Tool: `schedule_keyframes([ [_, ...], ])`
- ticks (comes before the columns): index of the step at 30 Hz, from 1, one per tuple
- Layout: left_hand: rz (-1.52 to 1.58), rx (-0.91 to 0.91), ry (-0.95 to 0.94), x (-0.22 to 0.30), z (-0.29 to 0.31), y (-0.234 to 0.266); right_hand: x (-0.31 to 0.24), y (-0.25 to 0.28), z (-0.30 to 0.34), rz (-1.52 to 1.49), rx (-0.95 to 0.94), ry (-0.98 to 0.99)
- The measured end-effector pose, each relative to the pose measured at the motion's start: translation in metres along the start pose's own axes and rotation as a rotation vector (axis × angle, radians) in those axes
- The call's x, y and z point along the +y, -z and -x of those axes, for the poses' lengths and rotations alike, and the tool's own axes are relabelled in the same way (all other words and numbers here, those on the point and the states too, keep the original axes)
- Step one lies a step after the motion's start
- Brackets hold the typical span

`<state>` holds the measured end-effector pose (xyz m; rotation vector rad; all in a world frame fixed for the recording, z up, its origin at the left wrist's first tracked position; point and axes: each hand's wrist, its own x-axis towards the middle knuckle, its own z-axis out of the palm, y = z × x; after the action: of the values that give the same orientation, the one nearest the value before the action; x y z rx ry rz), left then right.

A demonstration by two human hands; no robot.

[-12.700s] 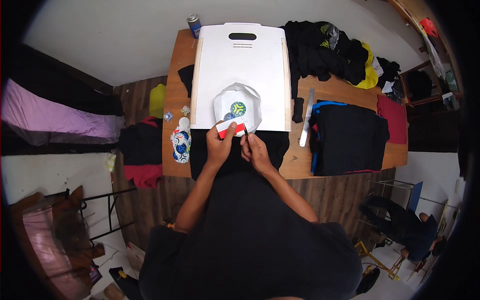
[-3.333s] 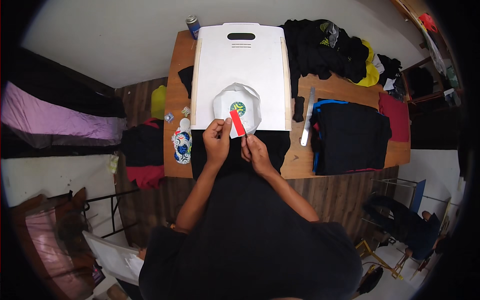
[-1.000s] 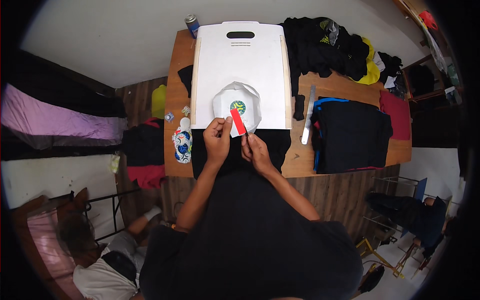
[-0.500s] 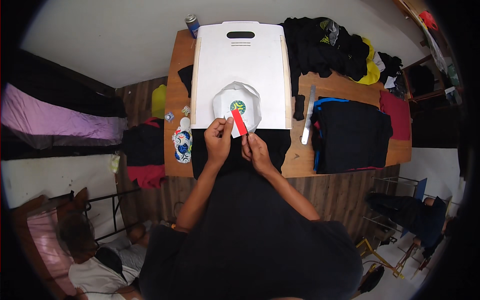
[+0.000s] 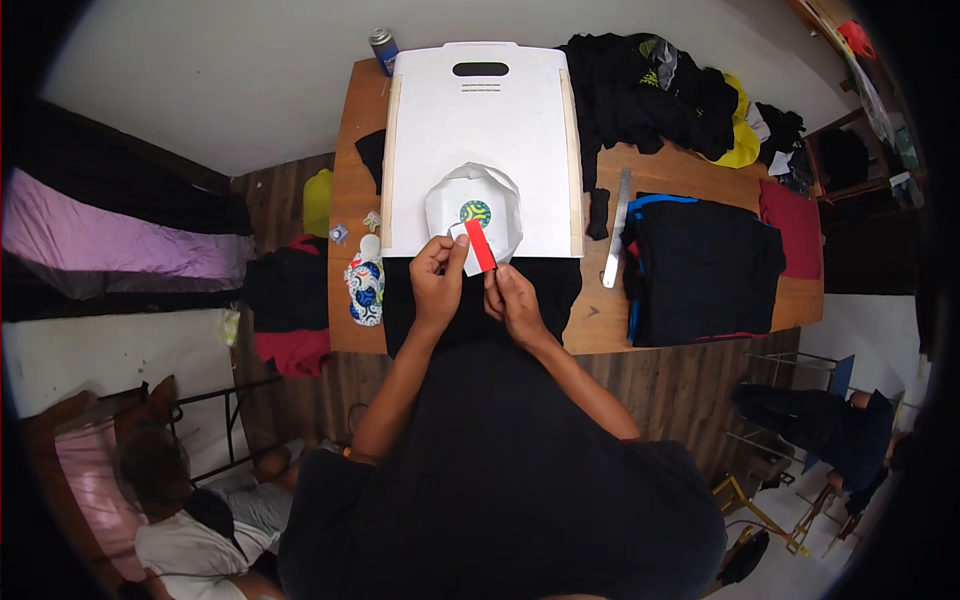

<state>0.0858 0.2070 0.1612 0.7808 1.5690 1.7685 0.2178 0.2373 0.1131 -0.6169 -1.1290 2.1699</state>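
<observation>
A small red-and-white rectangular piece (image 5: 481,246), flat like a patch or sticker, is pinched between my two hands. My left hand (image 5: 438,285) is closed with its thumb on the white part. My right hand (image 5: 515,302) pinches the lower red end from the other side. Just beyond them, a white dish-like round with a creased rim (image 5: 437,212) rests on the near end of a white board (image 5: 480,130). Inside it shows a round green and yellow patterned patch (image 5: 475,212). Black fabric (image 5: 560,290) lies under the board's near edge.
Patterned round patches (image 5: 368,290) lie left on the wooden table (image 5: 606,325). A metal ruler (image 5: 617,230) and folded black garments (image 5: 705,265) lie right. Piled black clothes (image 5: 650,100) and a spray can (image 5: 383,50) stand at the back. Another person (image 5: 200,540) sits lower left.
My hands stay in nearly the same place. The red-and-white piece has tilted very slightly between my fingers. The person at lower left has shifted a little.
</observation>
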Motion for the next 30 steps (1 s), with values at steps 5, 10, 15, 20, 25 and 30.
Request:
schedule_keyframes([
  [5, -0.005, 0.003, -0.021, 0.0008, -0.0005, -0.0004, 0.0007, -0.0001, -0.0001, -0.014, -0.029, 0.087],
  [10, -0.021, -0.024, 0.069, 0.0018, 0.0004, -0.0018, -0.0004, 0.0, -0.0005, -0.011, 0.008, -0.005],
  [15, 0.002, -0.023, 0.002, 0.0007, 0.0017, -0.0029, 0.0004, 0.0009, -0.0016, 0.004, 0.007, 0.012],
  [20, -0.006, -0.034, -0.001, -0.0003, 0.0034, -0.0019, 0.0027, 0.0018, -0.0033, -0.036, -0.032, 0.107],
  [25, -0.045, -0.041, 0.082, -0.0003, 0.0031, -0.0013, 0.0026, -0.0004, -0.0039, 0.01, 0.021, 0.028],
  [30, -0.016, -0.031, 0.006, -0.0012, 0.002, -0.0009, -0.0014, -0.0018, -0.0044, -0.008, 0.028, -0.013],
])
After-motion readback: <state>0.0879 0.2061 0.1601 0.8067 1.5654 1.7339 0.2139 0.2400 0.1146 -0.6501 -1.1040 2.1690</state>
